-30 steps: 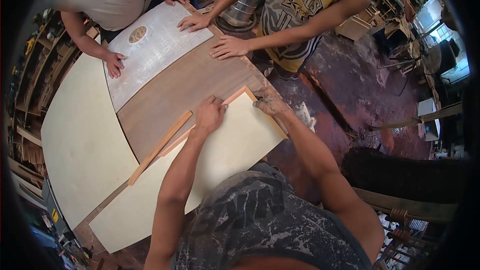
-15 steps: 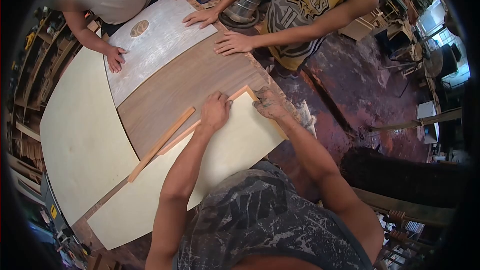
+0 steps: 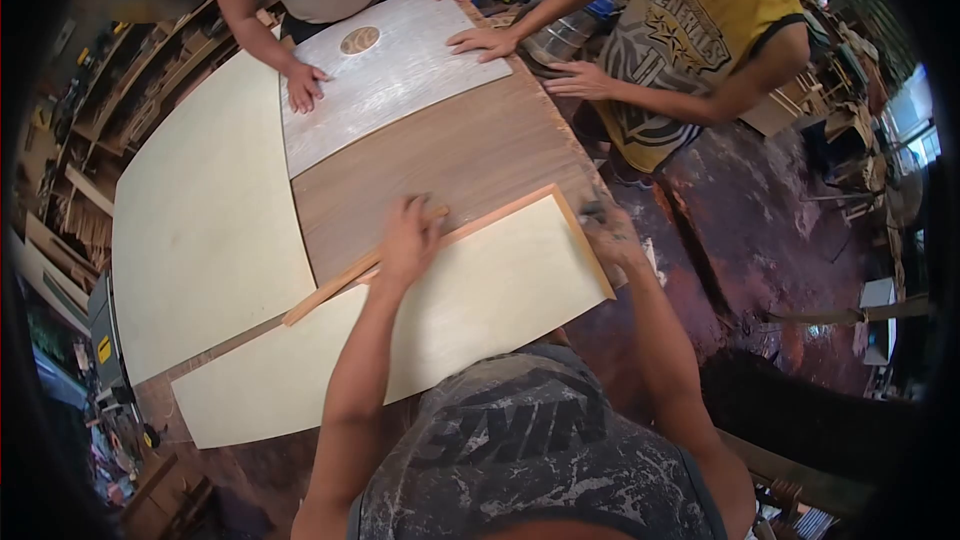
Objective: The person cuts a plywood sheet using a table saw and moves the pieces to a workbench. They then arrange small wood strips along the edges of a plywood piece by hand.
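I note the pale panel lying flat on the brown bench, its far edge against a wood strip. My left hand presses open-palmed on that edge, evidently pinning it. My right hand steadies the far corner; its grip I cannot tell

table | pale panels | whitewashed panel | wood strip

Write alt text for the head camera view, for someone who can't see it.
The person's left hand presses a thin wooden strip against a pale rectangular plywood panel on a brown wooden tabletop; the right hand holds the panel's corner. Two other people steady a whitish curved panel.
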Motion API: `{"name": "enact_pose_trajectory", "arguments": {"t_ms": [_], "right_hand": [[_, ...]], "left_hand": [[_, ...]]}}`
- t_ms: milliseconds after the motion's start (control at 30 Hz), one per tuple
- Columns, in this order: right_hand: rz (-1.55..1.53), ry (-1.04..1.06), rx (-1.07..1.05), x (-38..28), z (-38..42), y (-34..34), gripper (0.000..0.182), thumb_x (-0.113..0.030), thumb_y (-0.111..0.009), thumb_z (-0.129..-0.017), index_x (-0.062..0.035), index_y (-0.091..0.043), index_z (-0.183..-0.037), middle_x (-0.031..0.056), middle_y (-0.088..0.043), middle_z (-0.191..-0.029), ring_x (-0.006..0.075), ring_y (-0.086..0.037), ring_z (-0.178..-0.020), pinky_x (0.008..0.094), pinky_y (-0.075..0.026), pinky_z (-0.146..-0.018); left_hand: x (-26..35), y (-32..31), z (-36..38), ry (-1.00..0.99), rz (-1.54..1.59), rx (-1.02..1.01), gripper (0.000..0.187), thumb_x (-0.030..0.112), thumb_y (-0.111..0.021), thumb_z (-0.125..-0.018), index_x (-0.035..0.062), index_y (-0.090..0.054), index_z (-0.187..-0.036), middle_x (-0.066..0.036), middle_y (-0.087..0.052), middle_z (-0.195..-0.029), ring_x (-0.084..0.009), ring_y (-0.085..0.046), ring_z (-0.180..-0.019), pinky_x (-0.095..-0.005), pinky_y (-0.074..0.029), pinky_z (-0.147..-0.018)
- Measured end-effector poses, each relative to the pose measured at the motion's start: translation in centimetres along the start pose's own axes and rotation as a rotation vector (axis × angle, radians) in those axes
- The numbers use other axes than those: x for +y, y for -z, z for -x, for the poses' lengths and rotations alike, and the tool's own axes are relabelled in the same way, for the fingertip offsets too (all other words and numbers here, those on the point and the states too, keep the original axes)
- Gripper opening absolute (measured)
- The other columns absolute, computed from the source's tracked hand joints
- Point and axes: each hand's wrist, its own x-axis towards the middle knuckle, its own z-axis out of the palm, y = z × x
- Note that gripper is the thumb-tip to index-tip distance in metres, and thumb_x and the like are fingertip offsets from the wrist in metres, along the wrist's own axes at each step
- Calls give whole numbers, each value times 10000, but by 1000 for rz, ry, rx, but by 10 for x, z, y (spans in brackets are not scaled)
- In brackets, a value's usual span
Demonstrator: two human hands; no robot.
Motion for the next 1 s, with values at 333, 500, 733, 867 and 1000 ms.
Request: {"name": "enact_pose_trajectory", "arguments": {"t_ms": [333,500,733,867,1000], "right_hand": [[187,337,529,-14,77,-7,407,-109,-696,-919,-1,-625,-1305,146,-673,-1128,264,-669,-984,371,-543,-873],[333,551,619,-47,95,-39,411,-74,-719,-872,-38,-644,-1275,144,-674,-1052,299,-666,-952,393,-536,-826],[-142,375,223,-78,137,-99,420,-70,-725,-928,-15,-632,-1334,119,-684,-1041,180,-663,-874,314,-552,-793],[-257,426,52,-101,158,-114,417,-134,-726,-958,-16,-628,-1345,109,-679,-1070,167,-658,-872,303,-549,-796],[-484,321,-131,-125,172,-99,420,-251,-715,-986,-36,-638,-1339,108,-669,-1144,166,-640,-922,306,-539,-841]], "left_hand": [[-75,46,51,137,-146,-161,278,166,-693,-926,21,-660,-1161,-187,-649,-1091,-398,-613,-1020,-476,-501,-914],[-71,51,35,92,-147,-220,273,156,-686,-921,36,-646,-1163,-181,-617,-1092,-400,-632,-988,-484,-532,-846],[18,78,38,-64,62,-93,281,136,-648,-957,46,-626,-1222,-192,-589,-1100,-406,-632,-944,-493,-541,-790],[64,110,46,108,690,62,286,236,-564,-1061,17,-617,-1238,-114,-628,-935,-215,-630,-753,-349,-512,-646],[106,126,63,425,1220,-402,323,313,-519,-1098,31,-639,-1199,-36,-611,-753,-86,-544,-628,-244,-450,-553]]}}
